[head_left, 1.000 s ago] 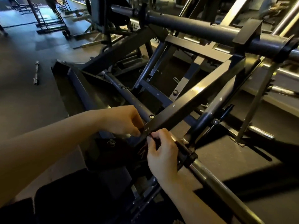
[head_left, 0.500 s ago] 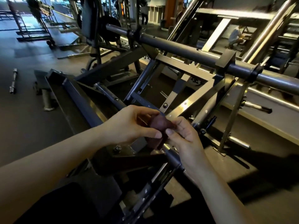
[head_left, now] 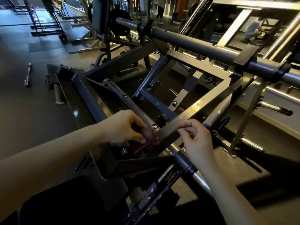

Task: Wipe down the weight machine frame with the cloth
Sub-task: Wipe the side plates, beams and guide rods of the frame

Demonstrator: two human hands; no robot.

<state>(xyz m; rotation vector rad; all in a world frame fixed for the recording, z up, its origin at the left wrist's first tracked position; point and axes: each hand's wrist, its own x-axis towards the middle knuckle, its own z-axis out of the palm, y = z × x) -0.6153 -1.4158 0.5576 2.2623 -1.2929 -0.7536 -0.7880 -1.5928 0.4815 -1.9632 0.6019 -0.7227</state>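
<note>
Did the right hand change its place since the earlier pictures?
Yes. The right hand left the cloth and went up and right along the flat diagonal bar. The left hand holds the cloth at the bar's lower end.

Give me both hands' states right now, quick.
Left hand: pinches the dark cloth.
Right hand: fingers curled at the frame bar; whether they grip it cannot be told.
</note>
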